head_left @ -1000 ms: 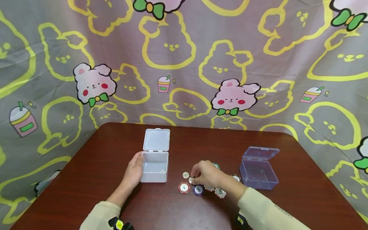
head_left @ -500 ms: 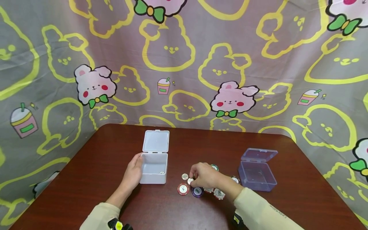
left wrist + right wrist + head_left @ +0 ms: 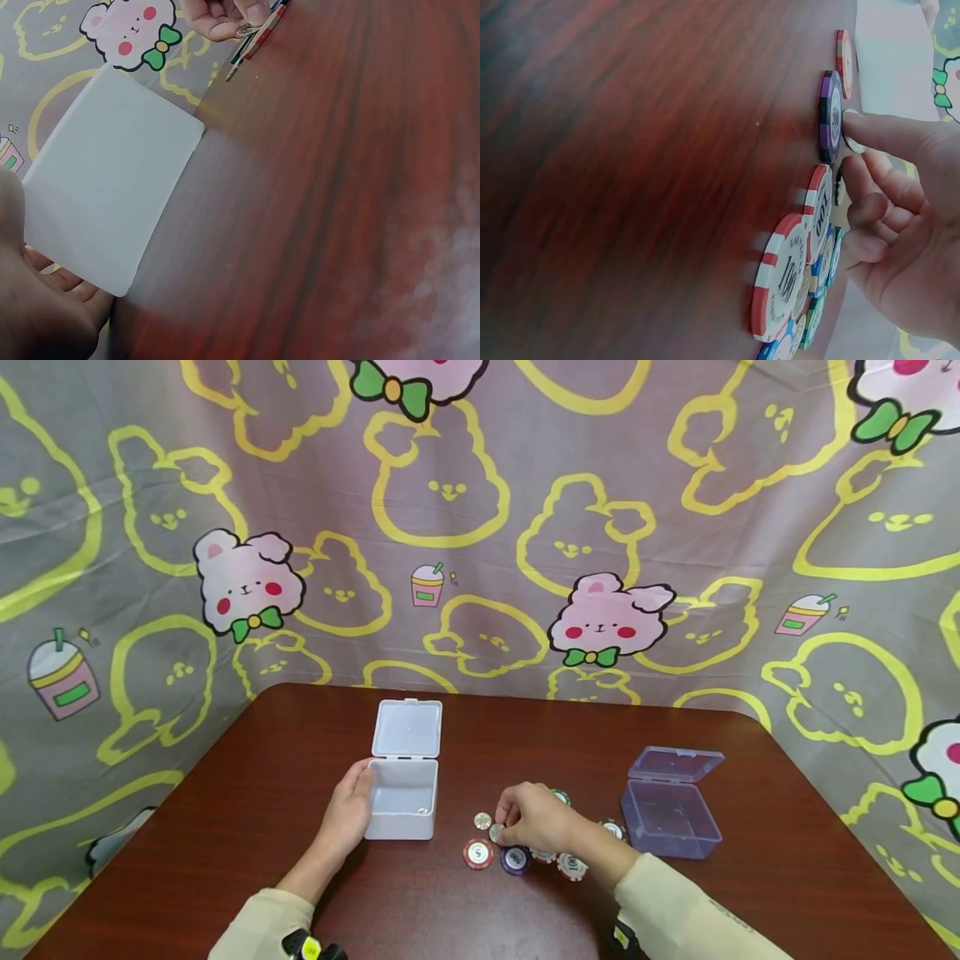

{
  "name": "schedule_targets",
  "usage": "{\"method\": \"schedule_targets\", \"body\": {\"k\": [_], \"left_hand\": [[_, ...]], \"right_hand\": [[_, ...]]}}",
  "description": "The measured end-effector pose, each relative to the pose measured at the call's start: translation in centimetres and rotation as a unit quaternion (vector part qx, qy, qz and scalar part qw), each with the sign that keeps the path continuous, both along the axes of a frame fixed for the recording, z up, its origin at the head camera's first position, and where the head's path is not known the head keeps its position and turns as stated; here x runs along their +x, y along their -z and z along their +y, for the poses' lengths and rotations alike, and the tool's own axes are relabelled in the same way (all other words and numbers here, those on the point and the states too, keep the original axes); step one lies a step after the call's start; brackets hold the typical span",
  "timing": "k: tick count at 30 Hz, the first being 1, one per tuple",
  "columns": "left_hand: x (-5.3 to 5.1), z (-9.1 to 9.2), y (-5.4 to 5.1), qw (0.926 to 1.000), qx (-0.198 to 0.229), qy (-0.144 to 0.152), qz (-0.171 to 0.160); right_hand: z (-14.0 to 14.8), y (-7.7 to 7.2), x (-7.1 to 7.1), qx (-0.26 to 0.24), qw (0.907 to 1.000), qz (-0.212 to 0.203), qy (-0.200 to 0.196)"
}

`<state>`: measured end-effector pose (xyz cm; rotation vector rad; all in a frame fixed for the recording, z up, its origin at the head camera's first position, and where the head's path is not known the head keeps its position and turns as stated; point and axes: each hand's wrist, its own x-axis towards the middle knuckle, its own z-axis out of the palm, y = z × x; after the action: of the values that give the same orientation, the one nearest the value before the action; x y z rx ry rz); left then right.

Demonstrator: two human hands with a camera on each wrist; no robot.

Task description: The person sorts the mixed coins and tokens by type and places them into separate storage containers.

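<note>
My left hand [image 3: 350, 802] grips the left side of a white plastic box [image 3: 401, 825] with its lid raised; a small shiny thing lies inside. The box's plain side [image 3: 112, 180] fills much of the left wrist view. Over the table's middle, my right hand [image 3: 536, 820] pinches a small metallic coin [image 3: 496, 832] with its thumb and fingertips. In the right wrist view the coin [image 3: 853, 141] is tilted by the thumb. A second coin [image 3: 482, 821] lies just left of it. Close by are a red poker chip [image 3: 477, 854] and a purple poker chip [image 3: 514, 860].
Several more poker chips, among them a red-and-white 100 chip [image 3: 780, 277], lie under and beside the right forearm, some overlapping. A translucent purple box [image 3: 670, 827], lid up, stands to the right on the brown table [image 3: 315, 727]. Behind hangs a patterned cloth [image 3: 480, 568].
The head view has shifted slightly. My right hand stays at the same coin, with only small finger movement. My left hand and the white box have not moved on the table.
</note>
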<state>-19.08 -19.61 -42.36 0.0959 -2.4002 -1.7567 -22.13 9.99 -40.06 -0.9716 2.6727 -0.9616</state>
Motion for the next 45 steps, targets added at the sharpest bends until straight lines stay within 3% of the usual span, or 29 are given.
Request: {"method": "schedule_targets", "body": {"k": [5,17,23,31,42,45], "left_hand": [[0.0,0.0,0.1,1.0000,-0.004,-0.002,0.004],[-0.1,-0.1,0.1,1.0000,-0.003,-0.004,0.001],[-0.1,-0.1,0.2,1.0000,-0.002,-0.004,0.002],[0.0,-0.1,0.1,0.9999,-0.004,0.000,0.010],[0.1,0.0,-0.1,1.0000,-0.001,-0.001,0.007],[0.1,0.1,-0.1,1.0000,0.001,-0.004,0.008]], "right_hand": [[0.2,0.0,0.2,-0.033,0.9994,-0.006,0.001],[0.4,0.1,0.2,-0.057,0.9966,-0.057,0.016],[0.3,0.1,0.0,-0.098,0.9919,-0.077,0.021],[-0.7,0.2,-0.1,-0.161,0.9799,-0.110,0.042],[-2.5,-0.2,-0.2,-0.227,0.9547,-0.174,0.081],[-3.0,-0.4,-0.2,-0.251,0.9430,-0.203,0.081]]}}
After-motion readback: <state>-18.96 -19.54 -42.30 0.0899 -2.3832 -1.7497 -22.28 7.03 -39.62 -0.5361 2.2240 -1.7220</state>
